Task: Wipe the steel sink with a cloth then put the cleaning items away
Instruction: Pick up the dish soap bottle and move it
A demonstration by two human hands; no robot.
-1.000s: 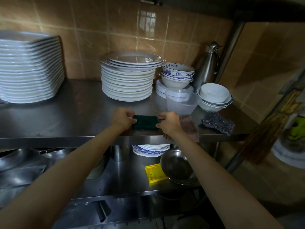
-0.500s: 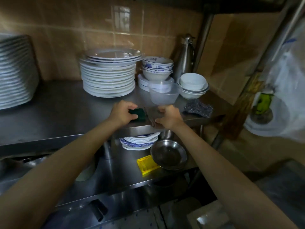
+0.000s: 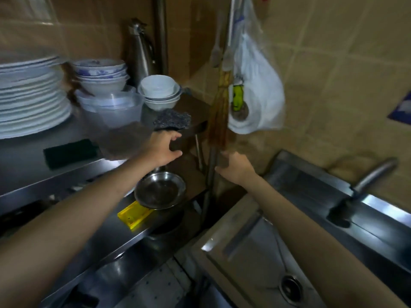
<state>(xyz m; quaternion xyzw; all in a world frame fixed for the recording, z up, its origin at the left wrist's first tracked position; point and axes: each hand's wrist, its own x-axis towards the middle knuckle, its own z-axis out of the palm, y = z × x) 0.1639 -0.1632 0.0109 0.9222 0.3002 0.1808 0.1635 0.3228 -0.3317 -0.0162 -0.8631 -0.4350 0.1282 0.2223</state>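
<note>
- The steel sink (image 3: 262, 258) is seen at lower right, beside the shelving.
- A brown cloth (image 3: 124, 138), blurred, appears to lie on the tabletop (image 3: 26, 156), just left of the left hand (image 3: 164, 147).
- A green scouring pad (image 3: 70, 152) is laid left of the cloth.
- Both hands are held in the air with fingers loosely released, nothing grasped; the right hand (image 3: 235, 167) is near the shelf post.

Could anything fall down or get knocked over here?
Maybe. The left hand is close to the clear plastic jug and the stacked white bowls, so a careless swing could knock them. The green scouring pad lies near the shelf's front edge, so a passing arm might brush it off.
</note>
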